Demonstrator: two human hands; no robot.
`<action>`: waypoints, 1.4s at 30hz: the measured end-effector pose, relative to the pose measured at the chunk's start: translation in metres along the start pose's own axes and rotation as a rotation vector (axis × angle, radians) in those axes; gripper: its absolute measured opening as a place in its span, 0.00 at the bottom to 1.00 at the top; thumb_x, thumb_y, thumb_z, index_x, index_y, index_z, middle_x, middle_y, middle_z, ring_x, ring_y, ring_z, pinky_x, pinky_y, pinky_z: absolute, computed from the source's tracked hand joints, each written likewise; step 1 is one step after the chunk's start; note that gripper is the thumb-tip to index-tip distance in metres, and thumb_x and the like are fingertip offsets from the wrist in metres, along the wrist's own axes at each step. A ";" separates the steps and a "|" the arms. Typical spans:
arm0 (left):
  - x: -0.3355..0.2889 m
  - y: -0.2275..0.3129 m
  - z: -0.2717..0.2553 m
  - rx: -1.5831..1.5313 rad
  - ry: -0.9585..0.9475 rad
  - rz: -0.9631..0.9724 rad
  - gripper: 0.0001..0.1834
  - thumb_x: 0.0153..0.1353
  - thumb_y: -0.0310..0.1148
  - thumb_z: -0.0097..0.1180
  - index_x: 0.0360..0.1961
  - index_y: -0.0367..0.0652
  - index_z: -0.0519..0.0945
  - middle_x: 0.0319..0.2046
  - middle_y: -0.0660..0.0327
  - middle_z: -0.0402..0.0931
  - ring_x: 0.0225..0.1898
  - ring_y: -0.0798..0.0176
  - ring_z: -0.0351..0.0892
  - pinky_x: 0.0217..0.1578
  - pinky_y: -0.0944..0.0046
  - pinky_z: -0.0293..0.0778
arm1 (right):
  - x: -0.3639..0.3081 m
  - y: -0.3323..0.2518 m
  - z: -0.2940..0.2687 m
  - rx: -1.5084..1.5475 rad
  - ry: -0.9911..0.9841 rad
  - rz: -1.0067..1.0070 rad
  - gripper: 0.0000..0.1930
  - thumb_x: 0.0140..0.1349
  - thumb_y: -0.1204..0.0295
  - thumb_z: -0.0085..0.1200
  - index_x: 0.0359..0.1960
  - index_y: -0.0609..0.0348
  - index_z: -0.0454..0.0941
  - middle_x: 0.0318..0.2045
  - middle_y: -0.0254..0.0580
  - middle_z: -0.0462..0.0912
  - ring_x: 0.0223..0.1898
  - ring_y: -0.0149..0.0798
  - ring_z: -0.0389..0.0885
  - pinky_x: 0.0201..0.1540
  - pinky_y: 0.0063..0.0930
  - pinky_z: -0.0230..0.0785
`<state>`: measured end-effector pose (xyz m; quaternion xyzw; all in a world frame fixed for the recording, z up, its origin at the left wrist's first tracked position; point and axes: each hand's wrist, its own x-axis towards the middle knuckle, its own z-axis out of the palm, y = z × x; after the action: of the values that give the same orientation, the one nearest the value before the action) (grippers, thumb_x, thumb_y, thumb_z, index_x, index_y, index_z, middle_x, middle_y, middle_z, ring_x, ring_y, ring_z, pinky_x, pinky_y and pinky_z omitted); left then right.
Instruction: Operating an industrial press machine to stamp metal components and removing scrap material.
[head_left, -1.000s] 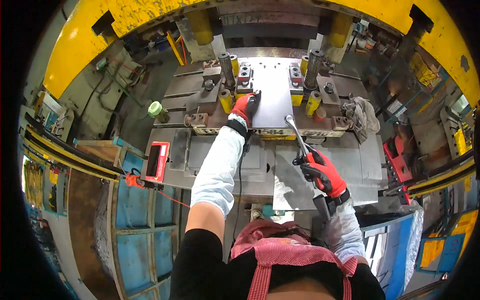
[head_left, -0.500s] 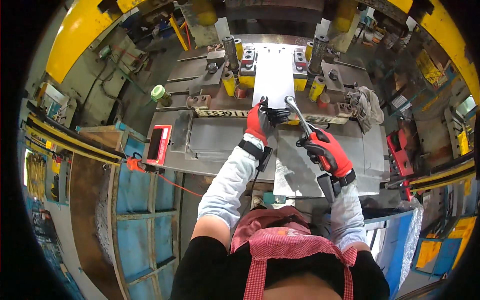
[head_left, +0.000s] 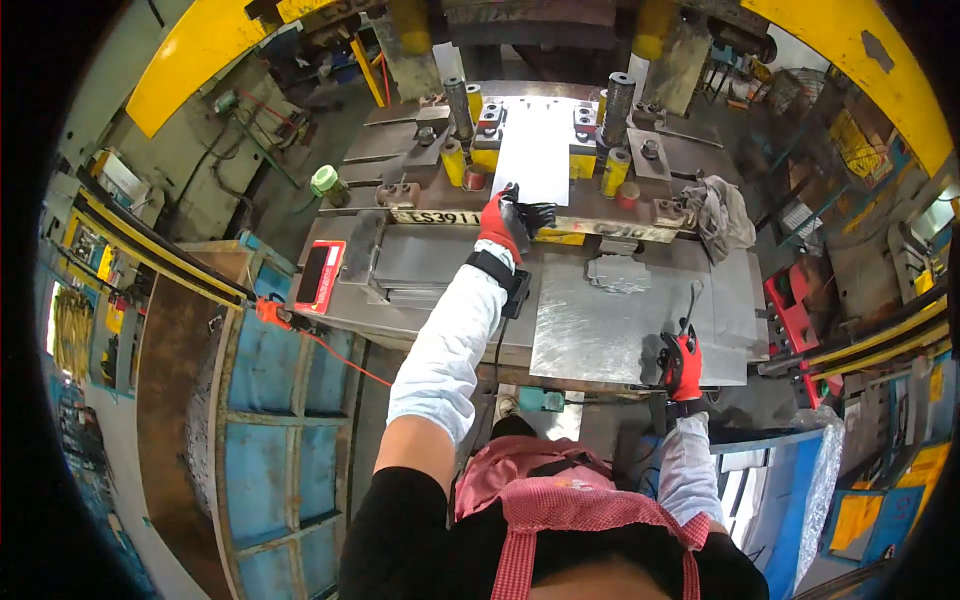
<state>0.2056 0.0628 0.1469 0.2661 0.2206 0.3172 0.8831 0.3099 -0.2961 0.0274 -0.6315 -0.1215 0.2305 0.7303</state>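
My left hand (head_left: 515, 220), in a red and black glove, is closed at the near end of a bright white-looking sheet strip (head_left: 535, 150). Its thumb lies along the strip's left corner, and the other fingers reach across the near edge. That strip runs back between the die blocks of the press. Lower down on the right, my right hand (head_left: 684, 364) is wrapped round a wrench (head_left: 692, 303), whose head points away from me. Beneath the wrench lies a wide grey metal sheet (head_left: 590, 335), with a small jagged-edged metal piece (head_left: 618, 273) near its far edge.
Guide posts (head_left: 617, 110) and yellow cylinders (head_left: 615, 172) flank the strip. A stack of grey plates (head_left: 425, 262) lies left, beside a red-framed dark panel (head_left: 320, 275). A green-lidded jar (head_left: 328, 185) stands farther left; a crumpled rag (head_left: 722, 215) hangs at the right.
My right hand has drawn back toward me and to the right with the wrench, away from the strip. My left hand stays at the strip's near end. The view has shifted slightly.
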 end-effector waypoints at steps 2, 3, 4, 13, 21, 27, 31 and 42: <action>0.001 0.002 -0.009 0.082 0.040 0.029 0.18 0.61 0.40 0.41 0.46 0.38 0.68 0.32 0.49 0.77 0.27 0.52 0.79 0.30 0.57 0.78 | -0.003 0.002 0.004 0.160 0.069 -0.006 0.05 0.55 0.72 0.51 0.32 0.55 0.69 0.21 0.32 0.71 0.17 0.27 0.67 0.17 0.21 0.61; 0.003 0.001 -0.010 0.075 0.029 0.018 0.18 0.61 0.40 0.41 0.46 0.38 0.68 0.32 0.49 0.77 0.27 0.52 0.79 0.30 0.57 0.79 | 0.000 0.008 -0.002 0.192 0.027 0.041 0.05 0.55 0.71 0.50 0.31 0.56 0.68 0.19 0.32 0.70 0.15 0.28 0.67 0.16 0.22 0.61; 0.002 0.001 -0.007 0.070 0.011 0.011 0.17 0.62 0.39 0.41 0.46 0.39 0.68 0.32 0.50 0.77 0.27 0.52 0.79 0.30 0.58 0.79 | 0.003 0.015 -0.009 0.228 -0.018 0.082 0.05 0.55 0.71 0.49 0.31 0.57 0.67 0.17 0.32 0.69 0.14 0.29 0.67 0.14 0.23 0.61; -0.007 -0.002 0.004 0.031 0.007 0.103 0.17 0.62 0.39 0.40 0.46 0.39 0.69 0.32 0.51 0.77 0.26 0.54 0.79 0.28 0.60 0.79 | 0.015 0.032 -0.024 0.243 -0.111 0.120 0.07 0.56 0.70 0.47 0.31 0.51 0.61 0.15 0.34 0.65 0.12 0.31 0.63 0.14 0.25 0.60; -0.013 0.000 0.008 0.087 0.032 0.075 0.16 0.62 0.38 0.40 0.46 0.39 0.69 0.32 0.52 0.77 0.27 0.55 0.79 0.29 0.61 0.78 | 0.009 0.017 -0.016 0.366 -0.097 0.108 0.08 0.55 0.70 0.47 0.29 0.52 0.60 0.15 0.34 0.65 0.12 0.30 0.63 0.14 0.26 0.60; -0.006 0.000 0.003 0.037 -0.047 0.094 0.17 0.62 0.38 0.40 0.47 0.39 0.69 0.34 0.53 0.77 0.29 0.55 0.78 0.30 0.60 0.78 | 0.014 0.027 -0.023 0.355 -0.072 0.151 0.08 0.55 0.70 0.48 0.29 0.53 0.61 0.15 0.34 0.66 0.11 0.31 0.64 0.12 0.26 0.59; -0.003 0.000 0.003 0.050 -0.013 0.084 0.17 0.62 0.38 0.40 0.46 0.40 0.70 0.34 0.54 0.77 0.29 0.55 0.78 0.30 0.60 0.78 | 0.019 0.036 -0.026 0.290 -0.048 0.156 0.08 0.56 0.67 0.48 0.30 0.51 0.61 0.15 0.36 0.66 0.12 0.33 0.65 0.10 0.26 0.58; 0.000 -0.002 -0.004 0.035 -0.028 0.060 0.23 0.62 0.47 0.39 0.45 0.36 0.70 0.34 0.46 0.76 0.30 0.48 0.78 0.33 0.52 0.77 | 0.007 0.017 -0.014 0.324 -0.063 0.139 0.09 0.56 0.70 0.47 0.22 0.56 0.61 0.13 0.33 0.63 0.11 0.29 0.62 0.14 0.26 0.60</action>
<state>0.2043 0.0631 0.1429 0.2923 0.2056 0.3361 0.8714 0.3196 -0.3027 0.0076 -0.5049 -0.0619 0.3167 0.8006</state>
